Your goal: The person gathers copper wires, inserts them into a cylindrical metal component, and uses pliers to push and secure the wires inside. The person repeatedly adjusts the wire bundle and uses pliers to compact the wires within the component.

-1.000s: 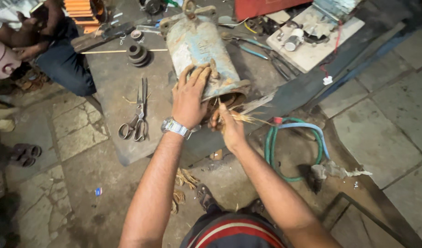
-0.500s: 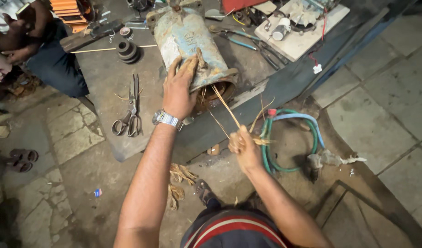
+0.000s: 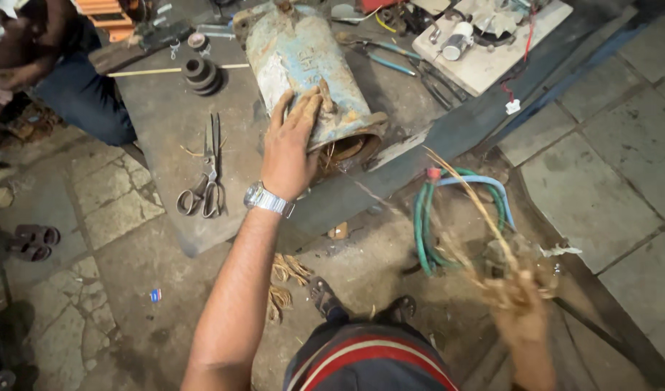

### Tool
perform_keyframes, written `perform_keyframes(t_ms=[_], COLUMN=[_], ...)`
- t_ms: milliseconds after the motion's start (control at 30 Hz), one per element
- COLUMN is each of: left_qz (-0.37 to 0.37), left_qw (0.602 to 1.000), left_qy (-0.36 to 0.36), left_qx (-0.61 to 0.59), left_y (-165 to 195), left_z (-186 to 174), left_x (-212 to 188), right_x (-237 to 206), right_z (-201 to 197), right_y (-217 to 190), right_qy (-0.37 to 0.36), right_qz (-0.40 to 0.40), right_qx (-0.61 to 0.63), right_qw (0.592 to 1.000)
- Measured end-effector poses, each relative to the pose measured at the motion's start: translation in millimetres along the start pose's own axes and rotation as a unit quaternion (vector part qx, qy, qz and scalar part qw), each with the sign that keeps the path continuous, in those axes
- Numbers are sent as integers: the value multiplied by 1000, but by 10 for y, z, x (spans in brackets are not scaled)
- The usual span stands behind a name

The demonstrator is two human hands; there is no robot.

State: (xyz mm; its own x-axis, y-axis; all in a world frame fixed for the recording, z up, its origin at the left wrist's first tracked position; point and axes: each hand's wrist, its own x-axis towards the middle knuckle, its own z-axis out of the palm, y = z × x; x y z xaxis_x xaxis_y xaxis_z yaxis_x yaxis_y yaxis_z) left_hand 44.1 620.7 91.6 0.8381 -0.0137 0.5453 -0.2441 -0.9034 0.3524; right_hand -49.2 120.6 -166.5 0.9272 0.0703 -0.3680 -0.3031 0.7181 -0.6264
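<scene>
left hand (image 3: 289,148) flat on motor casing (image 3: 307,72) | right hand (image 3: 522,315), blurred, seemingly gripping wire strands (image 3: 466,199)

No packages, signs or screens in view. Only label-like items: a small white tag (image 3: 513,106) on red wires at the edge of the white board (image 3: 492,65), and a tiny blue-and-red scrap (image 3: 155,295) on the stone floor, lower left.

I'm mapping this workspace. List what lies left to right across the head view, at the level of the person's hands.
Sandals → scissors → left hand on the blue motor casing → green hose coil → right hand, blurred, gripping a bundle of wire strands.
</scene>
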Motion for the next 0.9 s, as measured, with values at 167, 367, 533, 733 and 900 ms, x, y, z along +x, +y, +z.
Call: perform_keyframes(t_ms=[167,367,533,733,900], left_qz=[1,-11,-14,-6,6], left_qw=[1000,1000,1000,1000,1000], left_qy=[-8,-10,-2,8,18], left_qx=[8,9,7,12,16], left_y=[-28,-20,17,-59,-329], left_z=[-8,-6,-51,38,349], left_x=[38,59,74,22,-182], right_x=[44,493,562,370,195], right_z=[-628,193,1644,2050,1019], right_y=[-799,-369,213,-135,-823], right_qy=[-208,-204,-217,-194,-169], right_qz=[-13,-99,-17,49,-129], right_qx=[120,-47,-148,-54,-157], right_qw=[971,973,965,978,964])
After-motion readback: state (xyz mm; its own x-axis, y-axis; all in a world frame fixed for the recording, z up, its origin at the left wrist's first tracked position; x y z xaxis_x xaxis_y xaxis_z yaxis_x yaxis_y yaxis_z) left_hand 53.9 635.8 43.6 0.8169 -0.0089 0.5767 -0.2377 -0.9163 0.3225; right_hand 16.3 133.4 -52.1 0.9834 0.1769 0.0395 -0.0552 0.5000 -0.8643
